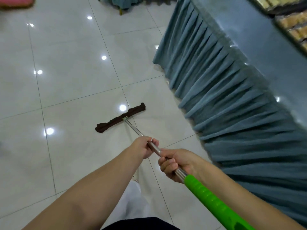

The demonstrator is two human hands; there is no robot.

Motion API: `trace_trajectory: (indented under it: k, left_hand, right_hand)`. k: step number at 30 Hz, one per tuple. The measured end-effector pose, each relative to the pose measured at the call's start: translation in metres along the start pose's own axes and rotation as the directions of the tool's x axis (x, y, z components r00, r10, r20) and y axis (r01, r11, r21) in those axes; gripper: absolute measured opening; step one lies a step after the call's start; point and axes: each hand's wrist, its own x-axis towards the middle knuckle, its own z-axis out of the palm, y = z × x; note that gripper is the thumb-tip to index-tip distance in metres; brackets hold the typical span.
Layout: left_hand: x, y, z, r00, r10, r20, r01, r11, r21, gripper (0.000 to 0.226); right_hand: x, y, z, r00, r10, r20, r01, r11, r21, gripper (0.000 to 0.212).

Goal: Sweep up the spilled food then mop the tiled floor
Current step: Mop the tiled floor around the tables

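A flat mop lies with its dark brown cloth head (120, 118) on the glossy white tiled floor (69, 90), ahead of me. Its steel shaft (133, 128) runs back toward me and ends in a bright green grip (211, 201). My left hand (143, 147) is closed around the shaft further down. Just above the green grip, my right hand (177, 163) grips the same shaft. I see no spilled food on the visible tiles.
A long table with a pleated blue-grey skirt (232, 103) runs along the right, close to the mop. Trays of food (292, 29) sit at its far edge. A pink cushion (15, 1) lies far left, and a draped chair leg (120, 11) stands at the top.
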Motion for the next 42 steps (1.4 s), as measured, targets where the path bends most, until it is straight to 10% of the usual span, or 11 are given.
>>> trace_trajectory:
  k: [18, 42]
  left_hand:
    - [0.019, 0.128, 0.022, 0.994, 0.110, 0.022, -0.098, 0.948, -0.301, 0.013]
    - [-0.003, -0.114, 0.147, 0.996, -0.006, -0.086, -0.009, 0.986, -0.169, 0.015]
  right_hand:
    - [0.040, -0.111, 0.103, 1.000, 0.003, 0.009, -0.002, 0.997, -0.072, 0.031]
    - [-0.111, -0.103, -0.123, 0.989, 0.142, 0.037, -0.144, 0.987, 0.077, 0.024]
